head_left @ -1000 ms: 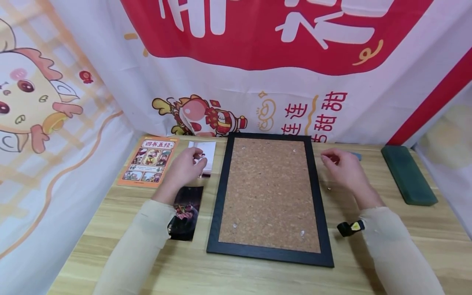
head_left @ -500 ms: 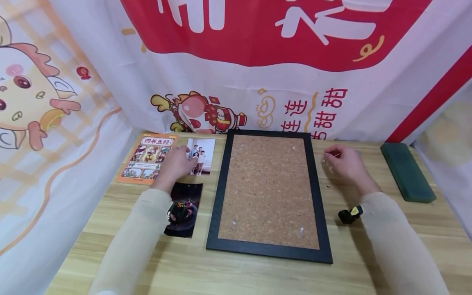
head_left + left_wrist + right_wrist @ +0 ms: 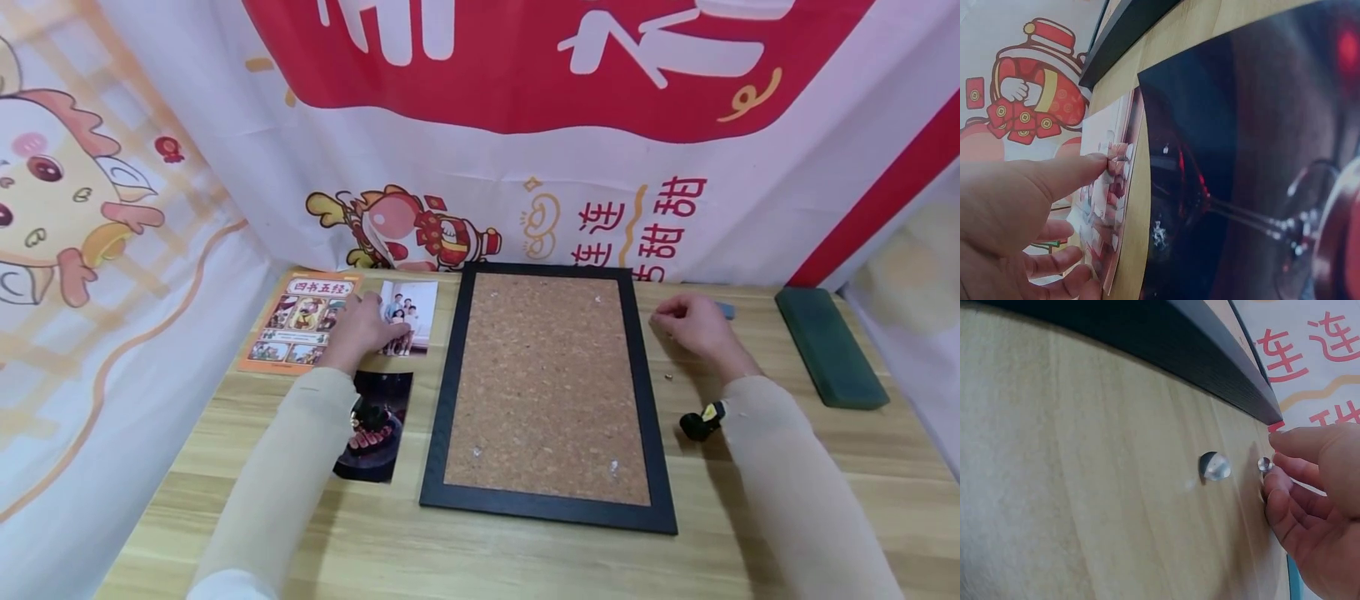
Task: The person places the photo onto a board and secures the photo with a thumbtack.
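A black-framed cork board (image 3: 551, 392) lies on the table between the hands. My left hand (image 3: 362, 327) reaches over a family photo (image 3: 417, 321). In the left wrist view, the left thumb touches this photo, with the other fingers loosely bent at its far edge. Under the left forearm lies a dark photo (image 3: 1210, 125) showing a wine glass. Right of the board, my right hand (image 3: 693, 325) has bent fingers around a small clear pushpin (image 3: 1265, 464). Whether they pinch it is unclear. A second clear pushpin (image 3: 1216, 467) rests on the table nearby.
At the left is an orange comic-style booklet (image 3: 300, 325), partly behind the left hand. A long green box (image 3: 832, 348) lies at the right. Part of a small blue object (image 3: 726, 311) shows behind the right hand. A printed cloth (image 3: 480, 200) hangs behind the table.
The left hand has moved left and lower, uncovering much of the family photo. The right hand stays near its place; a pushpin visible below its fingertips half a second ago is now hidden in the head view.
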### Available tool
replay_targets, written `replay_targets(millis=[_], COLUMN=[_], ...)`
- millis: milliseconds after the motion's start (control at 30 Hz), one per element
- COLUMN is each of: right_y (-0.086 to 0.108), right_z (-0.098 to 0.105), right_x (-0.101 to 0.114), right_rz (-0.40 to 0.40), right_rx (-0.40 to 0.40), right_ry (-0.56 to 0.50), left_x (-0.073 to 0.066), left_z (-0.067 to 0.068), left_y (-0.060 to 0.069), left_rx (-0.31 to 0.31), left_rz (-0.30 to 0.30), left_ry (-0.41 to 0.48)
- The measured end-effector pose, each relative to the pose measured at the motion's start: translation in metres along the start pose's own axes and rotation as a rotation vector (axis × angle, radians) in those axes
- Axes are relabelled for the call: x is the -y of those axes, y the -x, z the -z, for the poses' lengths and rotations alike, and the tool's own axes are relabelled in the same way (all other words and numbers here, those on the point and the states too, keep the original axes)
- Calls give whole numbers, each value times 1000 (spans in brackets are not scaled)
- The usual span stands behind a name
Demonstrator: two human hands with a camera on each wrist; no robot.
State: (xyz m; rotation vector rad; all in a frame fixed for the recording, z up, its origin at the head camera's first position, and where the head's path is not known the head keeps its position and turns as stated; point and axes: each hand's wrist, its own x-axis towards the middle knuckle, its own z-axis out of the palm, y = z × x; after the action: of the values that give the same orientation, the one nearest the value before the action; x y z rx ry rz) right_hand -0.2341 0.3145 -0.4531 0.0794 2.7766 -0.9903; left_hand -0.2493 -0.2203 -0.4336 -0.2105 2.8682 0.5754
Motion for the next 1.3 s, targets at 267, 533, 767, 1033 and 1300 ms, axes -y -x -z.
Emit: replay_targets(millis=[267, 533, 767, 1033, 1300], right_y=[3, 0, 2, 2, 4], right_z=[5, 2, 2, 1, 2], right_x=[5, 4, 7, 12, 12], right_rz=[-24, 10, 48, 66, -12], right_rx=[40, 32, 9, 13, 21], right_ry=[48, 111, 164, 223, 137], left_x=[-3, -3, 9, 14, 1], left_z=[-2, 3, 7, 14, 16], left_y=[-5, -8, -11, -6, 4], left_rx=[-3, 22, 1, -47, -106], left_rz=[16, 12, -82, -142, -178], left_ry=[0, 91, 207, 430, 580])
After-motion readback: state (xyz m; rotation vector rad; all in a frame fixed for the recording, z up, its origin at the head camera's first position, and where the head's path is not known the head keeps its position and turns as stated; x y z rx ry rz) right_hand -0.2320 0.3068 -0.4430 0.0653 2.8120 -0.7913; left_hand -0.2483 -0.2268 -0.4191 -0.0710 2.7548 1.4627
